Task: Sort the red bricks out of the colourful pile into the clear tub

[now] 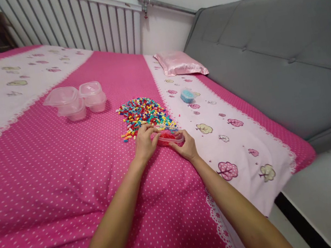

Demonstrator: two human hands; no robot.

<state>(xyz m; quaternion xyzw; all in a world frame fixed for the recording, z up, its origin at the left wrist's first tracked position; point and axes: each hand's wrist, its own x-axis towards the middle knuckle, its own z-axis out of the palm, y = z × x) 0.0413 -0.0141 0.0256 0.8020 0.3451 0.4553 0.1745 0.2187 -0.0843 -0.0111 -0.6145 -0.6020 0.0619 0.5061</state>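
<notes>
Left hand (145,142), right hand (188,146) around container (169,141)

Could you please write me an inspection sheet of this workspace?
Surface: bed with a pink dotted and white patterned bedspread, wrinkled in the near part.
Things in hand: clear container of red pieces, at the near edge of a mixed-colour pile of small pieces.
Other things: container of blue pieces to the right; clear containers grouped to the left; pink pillow farther back.
Hands: left hand and right hand hold opposite ends of the red-filled container.
Cables: none clearly seen.
Surroundings: radiator, wall pipe, grey padded headboard.
</notes>
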